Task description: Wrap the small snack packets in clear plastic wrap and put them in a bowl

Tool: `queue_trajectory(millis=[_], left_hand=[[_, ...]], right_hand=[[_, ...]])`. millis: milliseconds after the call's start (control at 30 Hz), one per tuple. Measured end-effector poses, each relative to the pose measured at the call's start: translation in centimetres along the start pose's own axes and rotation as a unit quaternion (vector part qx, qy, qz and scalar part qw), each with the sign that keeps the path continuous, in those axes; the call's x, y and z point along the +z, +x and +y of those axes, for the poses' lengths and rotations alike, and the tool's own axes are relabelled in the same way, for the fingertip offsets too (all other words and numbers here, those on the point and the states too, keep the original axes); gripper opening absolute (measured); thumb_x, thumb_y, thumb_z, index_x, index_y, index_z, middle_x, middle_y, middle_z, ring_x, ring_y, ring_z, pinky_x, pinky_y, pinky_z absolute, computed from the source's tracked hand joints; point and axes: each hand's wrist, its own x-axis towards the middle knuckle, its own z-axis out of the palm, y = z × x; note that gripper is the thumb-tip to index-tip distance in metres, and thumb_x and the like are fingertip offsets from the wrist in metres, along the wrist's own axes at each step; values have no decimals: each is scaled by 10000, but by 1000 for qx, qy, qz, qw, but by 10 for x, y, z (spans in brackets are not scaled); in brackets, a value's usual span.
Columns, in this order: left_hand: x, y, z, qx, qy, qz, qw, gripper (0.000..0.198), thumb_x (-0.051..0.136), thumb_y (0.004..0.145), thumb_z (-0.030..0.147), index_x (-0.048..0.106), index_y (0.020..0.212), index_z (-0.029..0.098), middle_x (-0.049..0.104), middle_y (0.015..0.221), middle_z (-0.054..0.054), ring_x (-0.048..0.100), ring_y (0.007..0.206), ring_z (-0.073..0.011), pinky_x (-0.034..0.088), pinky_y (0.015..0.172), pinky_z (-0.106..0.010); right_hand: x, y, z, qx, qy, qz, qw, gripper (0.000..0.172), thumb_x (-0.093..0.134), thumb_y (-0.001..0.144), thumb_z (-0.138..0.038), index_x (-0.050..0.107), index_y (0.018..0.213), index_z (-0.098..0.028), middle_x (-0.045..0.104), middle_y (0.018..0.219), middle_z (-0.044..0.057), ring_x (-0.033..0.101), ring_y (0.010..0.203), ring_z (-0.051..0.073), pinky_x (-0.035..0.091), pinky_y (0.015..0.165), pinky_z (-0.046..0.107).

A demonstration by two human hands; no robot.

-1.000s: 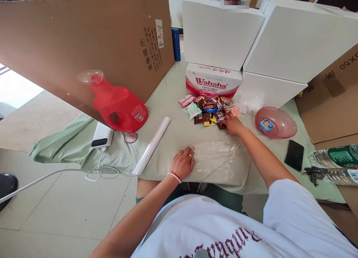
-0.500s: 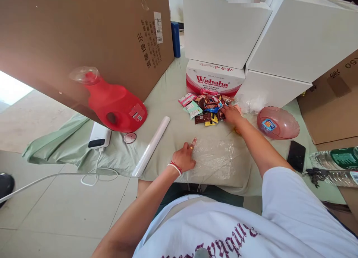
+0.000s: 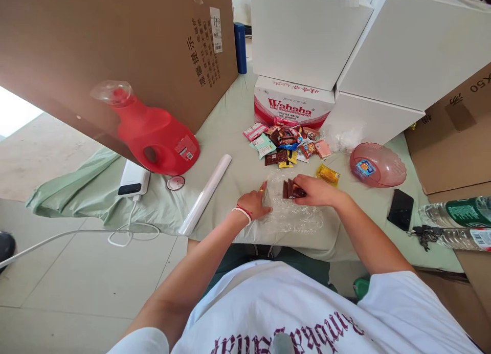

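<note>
Cloth-covered in pale green, the table [image 3: 230,139] has one brown carton [image 3: 146,47] along its left edge and one brown box [image 3: 456,139] at its right. By the far edge I count three white boxes [image 3: 299,37] and one Wahaha carton [image 3: 293,106]. One red jug [image 3: 157,134] is near the left edge; one pink bowl [image 3: 391,167] and two clear bottles [image 3: 456,213] are toward the right.

One sheet of clear film [image 3: 284,218], crinkled and glossy, lies by the near edge. Left of it, one white roll [image 3: 205,195] slants, its long axis running from the near edge toward the far one, rightward.

My left grip [image 3: 251,203] rests at the sheet's left side, thumb and index finger spread apart. My right grip [image 3: 316,192] pinches dark brown bars [image 3: 288,189] over the film. They look slim and slightly shiny, side by side, long edges running from near to far. I make out at least two; my fingers hide the full number. Just beyond this hand lies one yellow packet [image 3: 328,174].
</note>
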Motion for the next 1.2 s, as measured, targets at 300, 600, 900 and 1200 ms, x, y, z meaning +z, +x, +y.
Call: queue_trajectory(millis=[300, 600, 900, 1200], left_hand=[[0, -4, 0, -7, 11, -8, 1000, 1289, 736, 777, 679, -49, 1684, 209, 649, 1344, -213, 698, 1145, -373, 529, 895, -399], [-5, -1, 0, -9, 3, -27, 1000, 1374, 800, 727, 655, -56, 1680, 158, 643, 1370, -226, 684, 1180, -377, 529, 912, -396], [-5, -11, -10, -39, -9, -31, 999, 1321, 796, 748, 639, 6, 1682, 140, 589, 1472, -237, 671, 1226, -362, 539, 926, -386], [-7, -2, -11, -14, -2, -55, 998, 1385, 846, 687, 624, 15, 1678, 126, 622, 1421, -264, 678, 1216, -396, 539, 925, -416]], right_hand=[[50, 22, -30, 47, -113, -31, 992, 526, 783, 861, -375, 620, 1314, -164, 621, 1321, 181, 530, 1241, 354, 450, 965, 440], [65, 15, -32, 34, -78, 15, 996, 458, 708, 926, -368, 629, 1341, -191, 629, 1303, 151, 485, 1230, 334, 401, 973, 434], [73, 10, -26, 79, -61, 0, 995, 454, 731, 897, -361, 633, 1297, -169, 632, 1242, 146, 507, 1186, 321, 412, 958, 409], [14, 86, 3, 117, -100, 138, 978, 542, 578, 1009, -374, 520, 1501, -154, 524, 1479, 199, 460, 1298, 363, 417, 1054, 470]])
